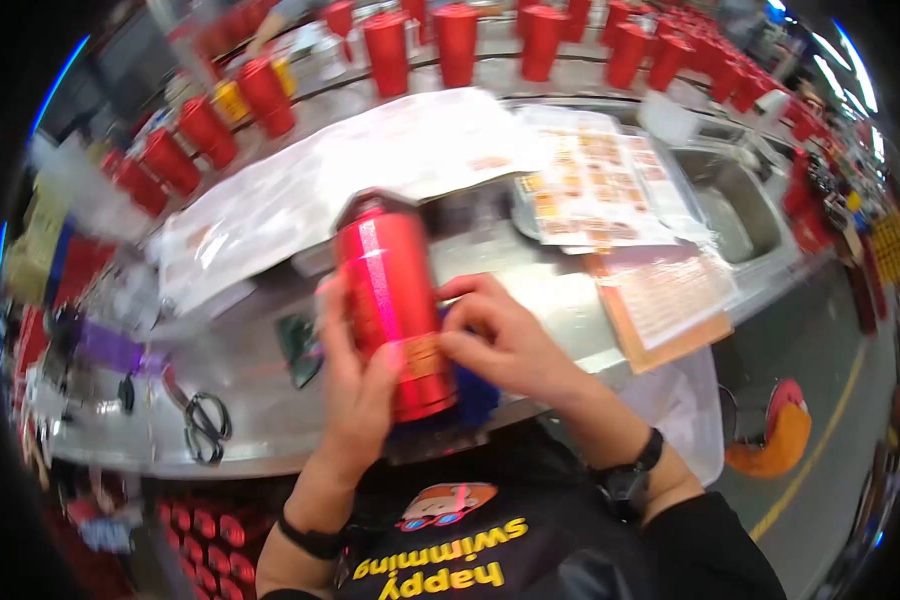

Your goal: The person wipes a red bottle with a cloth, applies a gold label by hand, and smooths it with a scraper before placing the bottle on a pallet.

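A shiny red metal tumbler (385, 285) with a dark rim at its top leans in front of me, over the steel table's near edge. My left hand (355, 390) is wrapped round its left side, thumb across the front. A small orange-gold patch (422, 362), perhaps a decal, shows low on the tumbler's front. My right hand (500, 340) is at the right side, fingers curled and tips against the tumbler beside that patch. Whether anything small is pinched there is hidden. Part of a dark blue thing (477, 398) shows behind the tumbler's base.
Scissors (207, 428) and a dark green piece (298, 350) lie left on the steel table (260, 400). Printed sticker sheets (595, 185) and papers on a brown board (635, 320) are at right, near a sink (735, 205). Several red tumblers (385, 50) line the back.
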Demonstrator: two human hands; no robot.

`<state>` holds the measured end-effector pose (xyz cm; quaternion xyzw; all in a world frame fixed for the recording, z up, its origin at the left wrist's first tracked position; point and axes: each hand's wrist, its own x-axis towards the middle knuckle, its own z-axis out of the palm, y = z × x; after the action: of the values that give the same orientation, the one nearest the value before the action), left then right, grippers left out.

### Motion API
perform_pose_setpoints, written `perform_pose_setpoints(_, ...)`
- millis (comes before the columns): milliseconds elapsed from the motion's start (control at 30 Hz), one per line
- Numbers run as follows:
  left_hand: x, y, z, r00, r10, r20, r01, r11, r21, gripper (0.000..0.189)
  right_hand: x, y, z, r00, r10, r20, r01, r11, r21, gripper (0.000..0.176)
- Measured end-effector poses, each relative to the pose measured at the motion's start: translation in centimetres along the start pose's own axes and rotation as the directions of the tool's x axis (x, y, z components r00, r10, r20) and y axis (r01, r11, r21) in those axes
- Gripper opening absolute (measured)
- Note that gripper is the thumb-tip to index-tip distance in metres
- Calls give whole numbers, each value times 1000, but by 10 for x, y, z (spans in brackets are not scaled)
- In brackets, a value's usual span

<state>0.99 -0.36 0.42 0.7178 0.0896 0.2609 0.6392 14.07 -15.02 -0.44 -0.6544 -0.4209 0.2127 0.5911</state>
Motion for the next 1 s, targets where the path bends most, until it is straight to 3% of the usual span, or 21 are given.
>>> perform_pose_setpoints(33,3,-7,-6,998,61,12,-62,987,148,73,-1,5,-1,998,-57,-29,56,997,-49,10)
perform_pose_setpoints(133,4,0,-12,998,15,57,-18,999,46,68,-8,9,-6,983,-156,-92,139,976,-171,10)
perform_pose_setpoints(167,5,4,-16,997,58,45,-63,993,98,65,-14,4,-8,993,-70,-99,56,989,-135,11)
perform_pose_setpoints(267,6,28,-43,984,177,-26,-166,959,232,55,-26,8,-16,987,-107,-123,85,982,-168,11)
perform_pose_setpoints(300,10,42,-52,962,271,-33,-264,953,148,53,-29,15,-17,975,-162,-149,131,972,-197,12)
perform_pose_setpoints(333,11,50,-71,915,403,-9,-401,913,82,53,-32,14,-20,966,-192,-171,155,966,-208,13)
perform_pose_setpoints(400,20,104,-78,862,504,55,-500,863,-77,55,-39,10,-25,946,-248,-210,198,952,-233,15)
perform_pose_setpoints(467,19,166,-107,788,557,264,-578,816,5,59,-47,5,-32,954,-226,-195,177,954,-241,16)
perform_pose_setpoints(567,22,188,-98,694,442,568,-655,716,243,58,-58,2,-38,955,-233,-184,181,948,-264,17)
perform_pose_setpoints(667,29,143,-46,691,286,664,-645,659,387,57,-68,-3,-40,963,-197,-184,149,957,-248,19)
perform_pose_setpoints(867,31,74,12,736,193,648,-578,678,454,54,-82,-7,-39,975,-118,-186,74,970,-231,20)
perform_pose_setpoints(1000,25,47,24,790,185,584,-496,752,433,52,-85,-9,-42,972,-163,-171,109,951,-288,22)
